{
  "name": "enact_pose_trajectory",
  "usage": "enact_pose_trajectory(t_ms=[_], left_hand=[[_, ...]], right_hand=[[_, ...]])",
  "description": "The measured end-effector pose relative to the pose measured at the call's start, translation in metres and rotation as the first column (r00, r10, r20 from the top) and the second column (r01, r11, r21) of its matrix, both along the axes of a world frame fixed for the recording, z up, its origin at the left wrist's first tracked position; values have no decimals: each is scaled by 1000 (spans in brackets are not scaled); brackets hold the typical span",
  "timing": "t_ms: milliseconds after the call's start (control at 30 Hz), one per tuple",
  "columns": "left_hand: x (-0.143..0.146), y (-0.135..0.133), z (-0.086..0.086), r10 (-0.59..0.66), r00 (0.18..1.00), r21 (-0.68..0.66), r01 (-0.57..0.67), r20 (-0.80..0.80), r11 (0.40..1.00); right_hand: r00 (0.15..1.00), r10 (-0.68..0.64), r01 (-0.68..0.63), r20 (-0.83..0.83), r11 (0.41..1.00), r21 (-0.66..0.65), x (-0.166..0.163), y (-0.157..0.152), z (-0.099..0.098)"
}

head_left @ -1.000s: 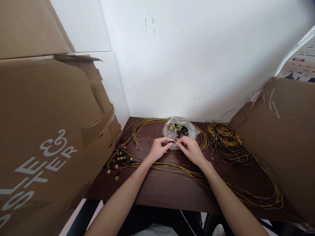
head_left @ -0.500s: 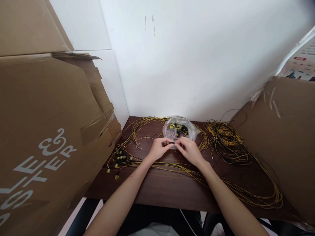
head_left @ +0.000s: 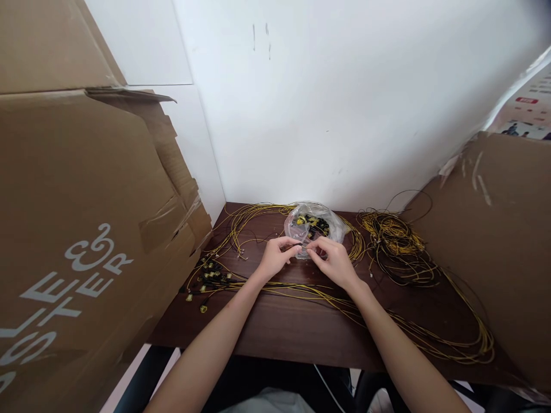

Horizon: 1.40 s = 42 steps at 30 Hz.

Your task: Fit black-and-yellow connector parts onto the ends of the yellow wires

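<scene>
My left hand and my right hand meet over the middle of a dark wooden table. Both pinch a small dark piece between thumb and fingertips; it is too small to name. Just behind the fingers lies a clear plastic bag filled with small black and yellow parts. Thin yellow wires run across the table under my wrists.
A tangled heap of yellow and black wires lies at the right back. A cluster of small connectors on wires lies at the left. Large cardboard boxes stand on both sides. A white wall closes the back.
Both hands stay together in front of the bag; the fingers shift slightly on the small piece. The view has tilted a little.
</scene>
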<state>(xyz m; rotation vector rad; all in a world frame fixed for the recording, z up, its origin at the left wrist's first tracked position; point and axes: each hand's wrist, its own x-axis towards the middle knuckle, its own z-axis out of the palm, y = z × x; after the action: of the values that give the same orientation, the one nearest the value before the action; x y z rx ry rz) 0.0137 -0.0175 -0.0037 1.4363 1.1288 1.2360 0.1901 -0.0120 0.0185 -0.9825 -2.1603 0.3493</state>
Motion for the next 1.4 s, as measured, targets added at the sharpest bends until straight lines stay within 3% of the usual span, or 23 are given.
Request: enact_pose_trajectory(t_ms=[300,633,1400], left_hand=[[0,-2,2,-11,1000,-4,11,-9,1000],[0,-5,6,0,988,47,8,-155,999],[1,-4,4,-54,992,35,58,-118,998]], right_hand=[[1000,-4,4,8,1000,4,-1,-2,0],[999,6,-6,31,1000,-5,-3,-3,-3],[1000,-31,31,0,1000,3,-2,-3,-1]])
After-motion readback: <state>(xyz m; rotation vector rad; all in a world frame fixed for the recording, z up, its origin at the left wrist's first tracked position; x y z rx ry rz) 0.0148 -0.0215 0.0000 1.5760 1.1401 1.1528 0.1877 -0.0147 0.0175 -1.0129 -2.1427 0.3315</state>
